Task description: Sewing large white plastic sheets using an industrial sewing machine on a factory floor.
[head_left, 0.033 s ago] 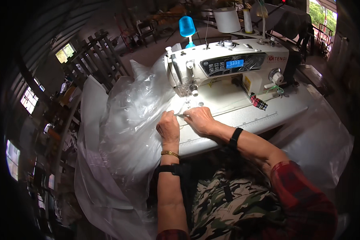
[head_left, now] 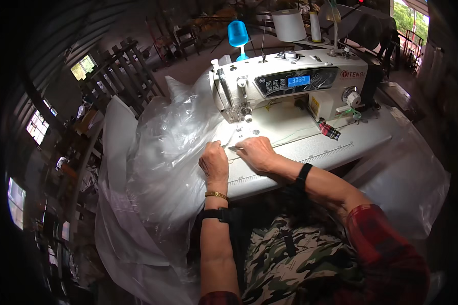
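Note:
My left hand (head_left: 214, 160) is closed in a pinch at the edge of a clear plastic sheet (head_left: 163, 134), just in front of the sewing machine's (head_left: 300, 76) lit needle area. The sheet bunches up to the left and hangs off the table. My right hand (head_left: 257, 154) is closed beside it, palm side hidden. From its fingertips a small dark pointed tool (head_left: 233, 148) sticks out toward my left hand; its full shape is hidden. The presser foot (head_left: 240, 131) stands just beyond both hands, amid glare.
A white thread cone (head_left: 288, 25) and a blue plastic bottle (head_left: 237, 34) stand behind the machine. A checked cloth scrap (head_left: 329, 129) hangs at the machine's right side. More plastic sheeting (head_left: 404, 173) drapes over the table's right end. A ruler scale runs along the front of the white bed (head_left: 310, 162).
My right hand has shifted slightly right, away from the left one, and the dark pointed tip shows more plainly. My left hand stays in place.

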`<control>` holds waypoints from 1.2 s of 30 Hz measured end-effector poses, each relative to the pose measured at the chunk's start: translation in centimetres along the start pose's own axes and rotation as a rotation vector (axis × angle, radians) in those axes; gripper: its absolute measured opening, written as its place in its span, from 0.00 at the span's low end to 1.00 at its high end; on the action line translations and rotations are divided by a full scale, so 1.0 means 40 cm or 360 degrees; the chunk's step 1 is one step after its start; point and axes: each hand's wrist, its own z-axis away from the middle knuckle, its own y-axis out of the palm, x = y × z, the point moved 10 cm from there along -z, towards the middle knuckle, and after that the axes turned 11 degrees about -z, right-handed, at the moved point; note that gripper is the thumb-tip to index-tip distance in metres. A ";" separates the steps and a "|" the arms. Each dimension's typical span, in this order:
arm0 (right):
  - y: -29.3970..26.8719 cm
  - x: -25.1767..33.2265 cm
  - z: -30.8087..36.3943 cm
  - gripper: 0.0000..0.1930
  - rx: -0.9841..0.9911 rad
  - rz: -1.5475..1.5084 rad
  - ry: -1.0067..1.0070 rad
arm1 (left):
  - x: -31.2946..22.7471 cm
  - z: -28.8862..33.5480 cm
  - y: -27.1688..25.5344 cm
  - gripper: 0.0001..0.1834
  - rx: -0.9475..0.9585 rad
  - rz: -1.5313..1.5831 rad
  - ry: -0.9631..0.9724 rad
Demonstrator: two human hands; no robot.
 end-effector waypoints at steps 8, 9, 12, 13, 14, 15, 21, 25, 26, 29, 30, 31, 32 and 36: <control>-0.206 -0.200 0.086 0.14 -0.0132 0.0327 0.0303 | 0.030 0.002 0.096 0.13 0.0491 -0.0223 -0.0224; -0.231 -0.217 0.094 0.15 -0.0167 0.0465 0.0282 | 0.023 -0.002 0.092 0.13 0.0482 -0.0225 -0.0227; -0.263 -0.139 0.095 0.16 -0.0318 0.0661 0.0120 | 0.069 0.014 0.104 0.14 0.0585 -0.0411 -0.0334; -0.270 -0.086 0.103 0.16 -0.0440 0.0734 0.0017 | 0.082 0.018 0.086 0.14 0.0486 -0.0318 -0.0364; -0.247 -0.063 0.101 0.16 -0.0447 0.0723 0.0007 | 0.085 0.014 0.055 0.15 0.0384 -0.0226 -0.0385; -0.208 -0.016 0.093 0.16 -0.0438 0.0486 -0.0162 | 0.090 0.013 0.036 0.15 0.0373 -0.0246 -0.0394; -0.053 0.212 0.060 0.16 -0.0402 -0.0480 -0.0510 | -0.033 0.088 -0.214 0.16 0.0422 -0.0029 -0.0082; 0.049 0.213 0.056 0.26 -0.0255 -0.0263 -0.0687 | 0.056 0.244 -0.508 0.13 -0.0029 -0.0194 -0.0105; 0.109 0.153 0.041 0.29 -0.0064 -0.0171 -0.0569 | 0.124 0.312 -0.570 0.13 -0.0153 -0.0342 -0.0201; 0.170 0.176 0.027 0.28 0.0160 -0.0112 -0.0483 | 0.363 0.626 -0.745 0.20 -0.0417 -0.0695 -0.0784; 0.182 0.180 0.023 0.29 0.0187 -0.0097 -0.0492 | 0.387 0.722 -0.743 0.20 -0.0423 -0.0741 -0.0830; 0.193 0.177 0.021 0.29 0.0205 -0.0087 -0.0490 | 0.422 0.809 -0.737 0.25 -0.0373 -0.0891 -0.0964; 0.189 0.171 0.020 0.29 0.0216 -0.0067 -0.0483 | 0.453 0.874 -0.728 0.31 -0.0323 -0.1028 -0.1093; 0.188 0.183 0.022 0.29 0.0310 -0.0087 -0.0429 | 0.547 1.022 -0.649 0.47 -0.0065 -0.1242 -0.1649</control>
